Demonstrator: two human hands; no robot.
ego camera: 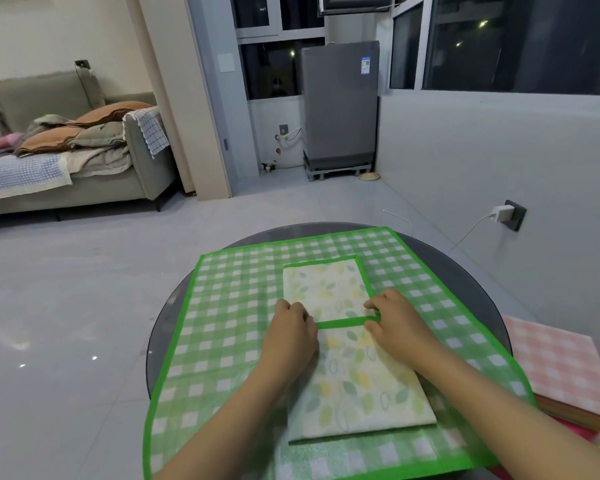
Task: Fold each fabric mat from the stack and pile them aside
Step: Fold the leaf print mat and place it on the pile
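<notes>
The 2 hands are meeting on a leaf-print mat [357, 382] lying folded on an open green checked mat [229, 327]: the left hand [291, 332] is curling over its green-bound folded edge, the right hand [397, 318] is pinching that edge. If either corner is slipping as they fold, the layers will likely skew, or the checked mat underneath will be dragged. That mat is overhanging the round glass table [168, 306] nearest the person, while the pink stack [561, 365] is crowding the right side; beyond, the far rim is leaving little room.
</notes>
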